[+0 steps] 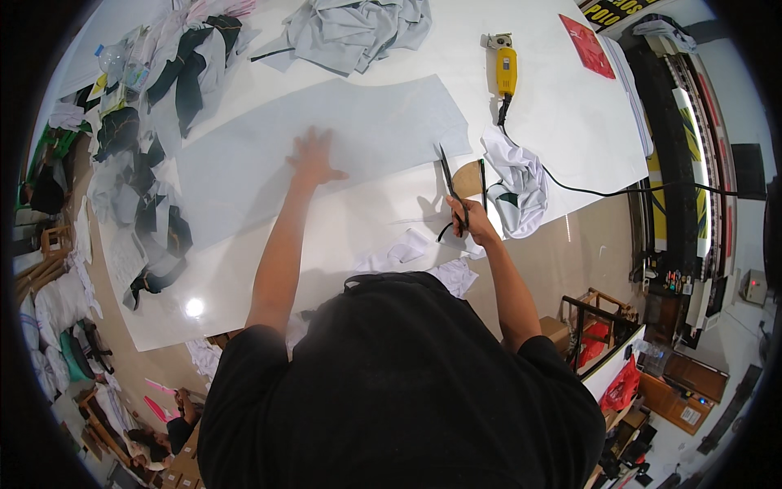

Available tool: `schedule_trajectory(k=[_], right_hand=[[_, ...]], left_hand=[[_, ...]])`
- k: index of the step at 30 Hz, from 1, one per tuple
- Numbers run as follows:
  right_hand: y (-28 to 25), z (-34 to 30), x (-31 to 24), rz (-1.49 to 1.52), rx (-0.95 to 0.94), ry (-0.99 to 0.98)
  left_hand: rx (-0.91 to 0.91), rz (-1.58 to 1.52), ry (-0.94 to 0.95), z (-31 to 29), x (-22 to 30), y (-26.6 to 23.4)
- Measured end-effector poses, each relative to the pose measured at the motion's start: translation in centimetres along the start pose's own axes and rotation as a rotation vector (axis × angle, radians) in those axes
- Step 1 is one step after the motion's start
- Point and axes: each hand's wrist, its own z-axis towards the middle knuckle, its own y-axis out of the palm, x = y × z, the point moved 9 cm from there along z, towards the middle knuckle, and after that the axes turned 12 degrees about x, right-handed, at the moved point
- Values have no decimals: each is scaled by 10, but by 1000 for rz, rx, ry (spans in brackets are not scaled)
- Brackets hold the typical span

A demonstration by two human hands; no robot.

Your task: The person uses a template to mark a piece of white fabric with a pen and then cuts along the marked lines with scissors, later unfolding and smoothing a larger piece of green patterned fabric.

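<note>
A long pale grey-blue piece of fabric (391,122) lies spread across the white table (570,106). My left hand (315,157) rests on it with the fingers spread. Dark scissors (449,178) are held in my right hand (470,218), near the fabric's right end. Their blades point away from me, with the tips at the fabric's lower right edge. Beside the blades lies a brown rounded piece (467,179), partly hidden by them. White crumpled cloth (518,183) sits just right of my right hand.
A yellow electric cloth cutter (506,72) stands at the far right, its black cord running off the table's right side. Crumpled grey cloth (354,33) is heaped at the back. Dark and white scraps (151,171) cover the left edge. A red packet (586,46) lies far right.
</note>
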Motion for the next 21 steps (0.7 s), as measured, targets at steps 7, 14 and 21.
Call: schedule_trajectory(k=[7,14,21], right_hand=[[7,-8,-5,47,18,-15],[13,-7,0,65,35,-39],[19,-6,10,92,50,-46]], left_hand=[[-5,-4,-8,0,-1,2],[-5,-10,-6,1,-2,3],[-6,0,-6,1,-1,3]])
